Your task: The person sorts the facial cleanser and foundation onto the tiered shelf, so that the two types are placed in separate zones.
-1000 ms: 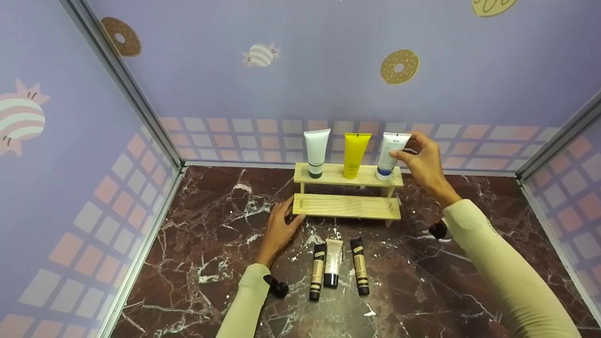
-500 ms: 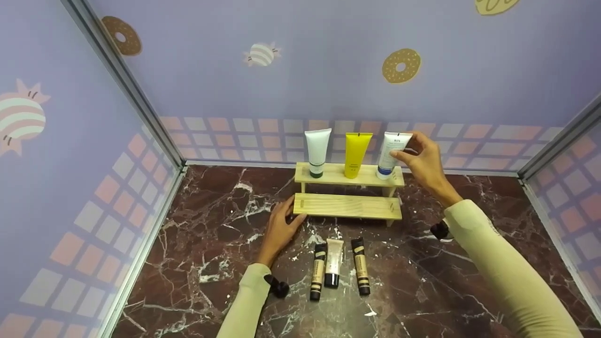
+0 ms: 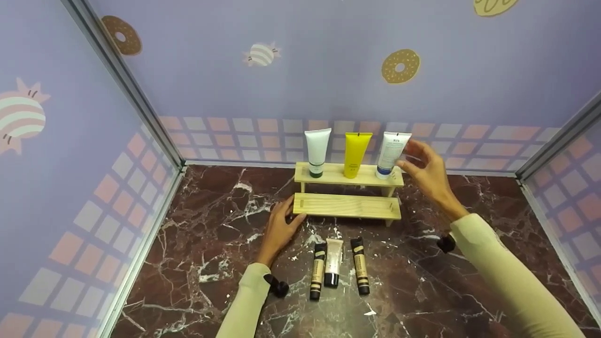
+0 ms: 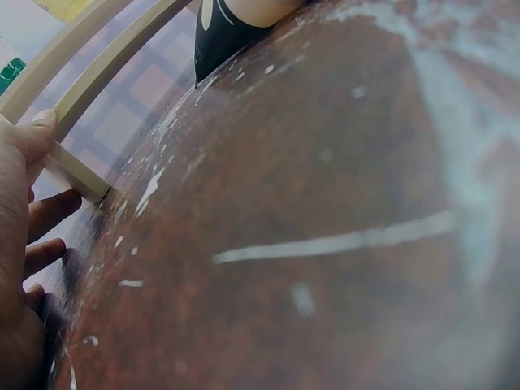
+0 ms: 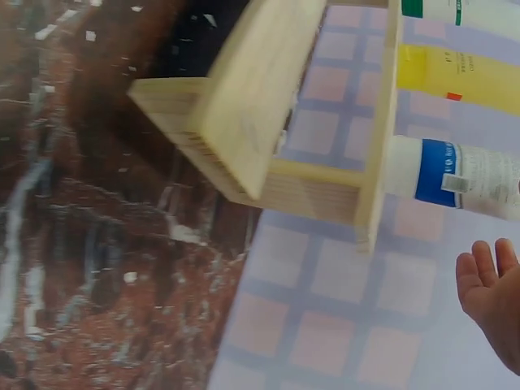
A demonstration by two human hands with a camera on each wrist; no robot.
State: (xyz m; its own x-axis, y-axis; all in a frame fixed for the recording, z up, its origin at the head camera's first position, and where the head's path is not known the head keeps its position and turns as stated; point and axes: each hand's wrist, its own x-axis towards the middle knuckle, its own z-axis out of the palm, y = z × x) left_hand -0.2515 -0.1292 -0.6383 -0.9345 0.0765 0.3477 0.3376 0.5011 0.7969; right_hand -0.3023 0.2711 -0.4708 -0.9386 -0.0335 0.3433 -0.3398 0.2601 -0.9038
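A two-step wooden stand (image 3: 347, 205) stands on the marble-look surface. Its upper step carries three upright tubes: a white tube with a green cap (image 3: 317, 151), a yellow tube (image 3: 357, 152) and a white tube with a blue band (image 3: 392, 152). Just right of the blue-banded tube is my right hand (image 3: 429, 173), fingers spread; the right wrist view shows a gap between them. My left hand (image 3: 279, 230) holds the left end of the lower step. In the left wrist view its thumb (image 4: 39, 134) presses the board's edge, with the other fingers near the stand's leg.
In front of the stand lie two black-and-gold tubes, one on the left (image 3: 317, 272) and one on the right (image 3: 360, 266). Between them lies a beige tube with a black cap (image 3: 333, 263). A patterned purple wall (image 3: 324, 89) rises close behind the stand.
My right hand has let go of the blue-banded white tube and drawn back slightly to the right and down. The tube stays upright on the upper step. My left hand has not moved.
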